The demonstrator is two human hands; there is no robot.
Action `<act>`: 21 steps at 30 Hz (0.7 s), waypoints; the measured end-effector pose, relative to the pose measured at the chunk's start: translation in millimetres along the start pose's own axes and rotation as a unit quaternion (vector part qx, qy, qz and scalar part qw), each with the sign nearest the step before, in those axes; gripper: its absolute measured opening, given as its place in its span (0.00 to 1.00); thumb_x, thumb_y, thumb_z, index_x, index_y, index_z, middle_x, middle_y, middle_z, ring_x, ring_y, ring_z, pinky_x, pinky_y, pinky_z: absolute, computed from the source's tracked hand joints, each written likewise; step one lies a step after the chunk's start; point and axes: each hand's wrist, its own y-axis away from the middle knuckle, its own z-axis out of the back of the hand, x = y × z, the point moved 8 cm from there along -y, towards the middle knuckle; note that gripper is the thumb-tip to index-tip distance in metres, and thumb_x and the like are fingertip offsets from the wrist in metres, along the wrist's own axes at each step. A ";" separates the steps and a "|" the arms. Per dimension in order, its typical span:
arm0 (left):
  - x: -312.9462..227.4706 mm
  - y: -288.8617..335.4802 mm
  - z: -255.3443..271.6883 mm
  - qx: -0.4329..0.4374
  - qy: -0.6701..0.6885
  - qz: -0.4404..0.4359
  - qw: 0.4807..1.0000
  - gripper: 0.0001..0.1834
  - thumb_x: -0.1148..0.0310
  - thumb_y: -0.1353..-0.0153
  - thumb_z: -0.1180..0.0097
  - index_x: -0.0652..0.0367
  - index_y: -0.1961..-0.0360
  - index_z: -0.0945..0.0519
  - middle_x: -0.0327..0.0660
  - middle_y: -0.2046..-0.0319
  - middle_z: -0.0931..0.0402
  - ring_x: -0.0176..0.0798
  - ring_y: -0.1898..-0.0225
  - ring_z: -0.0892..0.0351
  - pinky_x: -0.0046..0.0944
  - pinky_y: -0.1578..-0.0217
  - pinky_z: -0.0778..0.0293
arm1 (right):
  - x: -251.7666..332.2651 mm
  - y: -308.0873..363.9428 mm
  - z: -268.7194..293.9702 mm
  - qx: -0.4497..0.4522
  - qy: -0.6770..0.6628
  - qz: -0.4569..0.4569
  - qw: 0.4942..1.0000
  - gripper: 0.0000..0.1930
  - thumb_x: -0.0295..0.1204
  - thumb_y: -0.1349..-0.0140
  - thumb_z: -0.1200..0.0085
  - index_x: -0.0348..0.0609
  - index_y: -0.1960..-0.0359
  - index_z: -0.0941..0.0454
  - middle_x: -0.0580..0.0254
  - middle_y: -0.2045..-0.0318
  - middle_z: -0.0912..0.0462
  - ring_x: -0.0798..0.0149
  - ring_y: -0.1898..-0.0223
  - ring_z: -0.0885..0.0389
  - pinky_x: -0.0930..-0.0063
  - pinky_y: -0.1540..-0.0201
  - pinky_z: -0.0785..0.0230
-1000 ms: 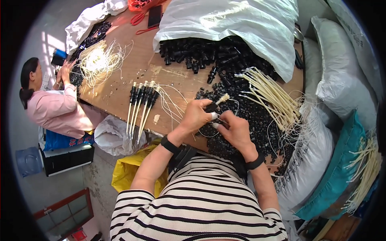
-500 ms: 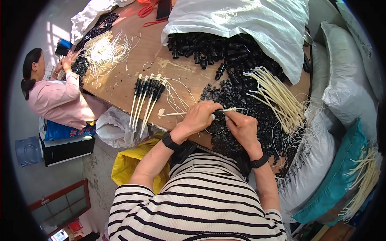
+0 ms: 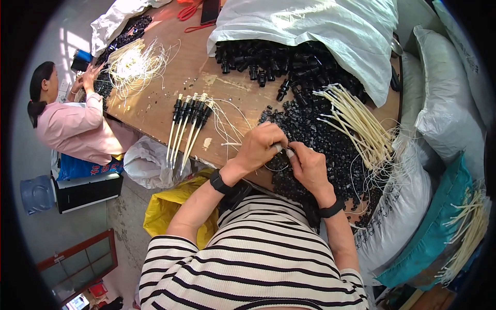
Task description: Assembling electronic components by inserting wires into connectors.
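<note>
My left hand (image 3: 262, 144) is closed around a thin cream-coloured rod (image 3: 231, 144), whose pale tip sticks out to the left of my fingers. Thumb to fingertips, my right hand (image 3: 311, 168) is pinched close against the left; what lies between its fingers is hidden. A fine white wire loops below the two hands. Under and behind them spreads a pile of small black plastic pieces (image 3: 310, 124). To the left lie several cream rods with black plastic fittings (image 3: 190, 112) pushed over their upper ends, side by side on the wooden table (image 3: 206, 95).
A bundle of cream rods (image 3: 356, 126) with wires lies on the pile at right. Black fittings (image 3: 258, 67) spill from a white sack (image 3: 310, 23). Full sacks (image 3: 449, 82) crowd the right side. A co-worker in pink (image 3: 72, 124) sits at far left near tangled wires (image 3: 135, 67).
The rod has drawn rightward into my left hand, so less of it shows on the left. Its other end, seen before above my right fingers, is hidden. My right hand has shifted slightly left.
</note>
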 end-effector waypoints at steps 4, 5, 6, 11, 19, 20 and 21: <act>-8.5 8.4 6.9 -0.055 0.050 -0.081 0.994 0.09 0.83 0.58 0.41 0.60 0.73 0.22 0.38 0.71 0.23 0.43 0.64 0.24 0.39 0.62 0.28 | -0.4 0.3 6.1 -0.039 -0.145 -0.014 0.989 0.07 0.26 0.42 0.44 0.41 0.62 0.22 0.53 0.78 0.20 0.53 0.78 0.20 0.65 0.76 0.30; -10.9 8.3 3.8 -0.037 0.042 -0.096 0.994 0.09 0.82 0.57 0.41 0.60 0.73 0.22 0.39 0.70 0.23 0.43 0.64 0.24 0.40 0.62 0.28 | -8.1 3.2 1.7 -0.007 -0.119 -0.038 0.992 0.06 0.26 0.42 0.44 0.42 0.64 0.20 0.54 0.79 0.20 0.54 0.79 0.20 0.66 0.76 0.30; -12.6 8.8 1.5 -0.020 0.034 -0.111 0.993 0.09 0.82 0.57 0.40 0.59 0.72 0.22 0.39 0.69 0.23 0.43 0.63 0.23 0.40 0.61 0.28 | -14.4 6.3 -5.1 0.026 -0.092 -0.063 0.993 0.05 0.27 0.42 0.44 0.43 0.65 0.19 0.54 0.80 0.20 0.55 0.80 0.20 0.67 0.76 0.30; 65.4 37.9 59.4 -0.143 -0.249 0.091 0.953 0.13 0.80 0.53 0.41 0.58 0.63 0.20 0.42 0.68 0.22 0.44 0.63 0.22 0.41 0.60 0.27 | -39.5 18.0 -6.3 -0.022 -0.068 -0.146 0.987 0.04 0.27 0.44 0.44 0.43 0.68 0.19 0.61 0.88 0.28 0.65 0.87 0.29 0.72 0.81 0.38; 56.8 21.8 32.8 -0.098 -0.184 0.057 0.976 0.13 0.80 0.53 0.40 0.59 0.63 0.22 0.42 0.71 0.22 0.42 0.68 0.22 0.39 0.67 0.26 | -51.6 14.9 -18.5 -0.003 -0.155 -0.241 0.958 0.06 0.26 0.45 0.45 0.38 0.70 0.19 0.67 0.89 0.29 0.75 0.85 0.33 0.76 0.79 0.41; 49.5 15.7 27.5 -0.098 -0.188 0.009 0.977 0.13 0.81 0.53 0.40 0.61 0.64 0.22 0.42 0.72 0.23 0.41 0.70 0.23 0.37 0.69 0.26 | -50.4 14.8 -17.3 -0.004 -0.153 -0.240 0.958 0.06 0.26 0.45 0.45 0.38 0.70 0.19 0.67 0.89 0.29 0.75 0.85 0.33 0.76 0.79 0.41; 52.6 14.5 27.0 -0.098 -0.187 0.008 0.977 0.13 0.81 0.53 0.40 0.61 0.64 0.22 0.42 0.72 0.23 0.41 0.70 0.23 0.37 0.69 0.26 | -50.1 15.6 -16.1 -0.004 -0.156 -0.251 0.955 0.06 0.26 0.45 0.45 0.38 0.70 0.19 0.68 0.89 0.29 0.76 0.85 0.34 0.77 0.79 0.41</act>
